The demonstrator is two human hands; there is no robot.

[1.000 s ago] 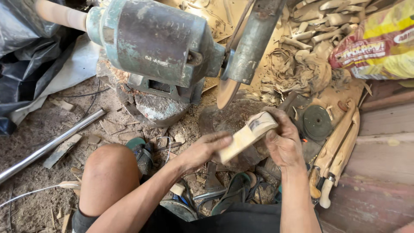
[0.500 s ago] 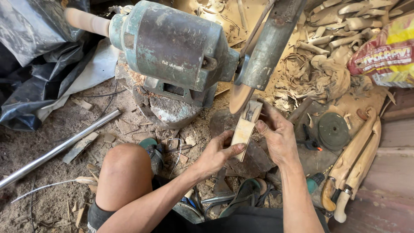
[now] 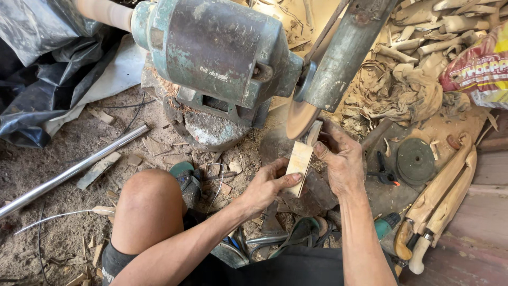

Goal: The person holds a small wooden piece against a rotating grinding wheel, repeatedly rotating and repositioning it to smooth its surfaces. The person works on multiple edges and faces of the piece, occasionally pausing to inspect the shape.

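A pale wooden block (image 3: 299,165) stands nearly upright between both hands, its top end against the spinning sanding disc (image 3: 300,117). My left hand (image 3: 267,185) grips the block's lower end from the left. My right hand (image 3: 341,159) holds its upper right side, fingers close to the disc. The disc is mounted on a worn green motor (image 3: 217,48) with a green guard (image 3: 346,50) above it.
My bare knee (image 3: 151,204) is at lower left. A metal pipe (image 3: 74,170) lies on the dirt at left, black plastic sheeting (image 3: 39,69) beyond it. Carved wooden handles (image 3: 442,198), a dark round disc (image 3: 415,160) and wood scraps (image 3: 407,79) sit at right.
The block was turned from lying slanted to nearly upright and raised until its top end met the disc. Both hands moved up with it.
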